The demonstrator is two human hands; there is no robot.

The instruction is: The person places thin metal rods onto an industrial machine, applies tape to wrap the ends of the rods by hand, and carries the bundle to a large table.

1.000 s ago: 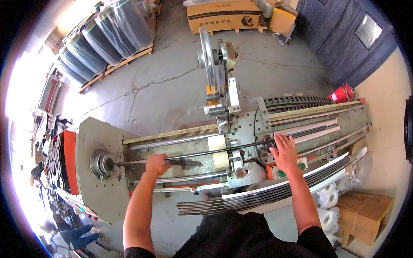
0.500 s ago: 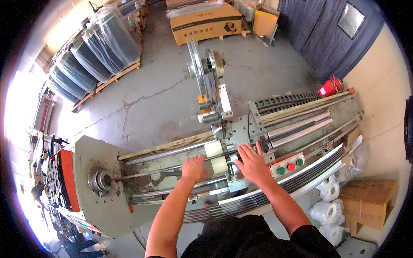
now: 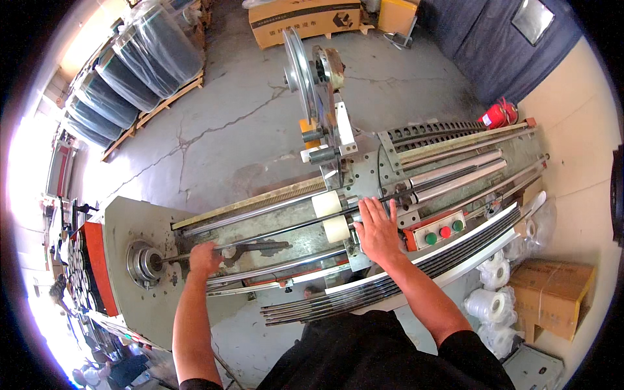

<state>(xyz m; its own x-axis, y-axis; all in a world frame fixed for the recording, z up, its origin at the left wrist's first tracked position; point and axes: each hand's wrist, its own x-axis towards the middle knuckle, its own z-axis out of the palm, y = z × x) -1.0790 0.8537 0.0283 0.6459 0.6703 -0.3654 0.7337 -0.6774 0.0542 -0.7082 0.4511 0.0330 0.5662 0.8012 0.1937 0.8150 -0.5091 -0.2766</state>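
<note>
A long thin dark rod runs from the round chuck on the left across a lathe-like machine. Close to the chuck, my left hand is closed around the rod. My right hand lies with fingers stretched out over the rod, on the carriage, just right of two cream rollers. Its palm side is hidden. Behind the carriage rises an arm carrying a large reel. To the right of my right hand sits a button box with green and red buttons.
Several dark rods rest in a white trough along the machine's near side. Wrapped rolls stand on a pallet at far left. A red fire extinguisher is at far right, a cardboard box at near right.
My left hand has moved left along the rod, from near the rollers to near the chuck. The right hand stays at the carriage. The view has shifted slightly.
</note>
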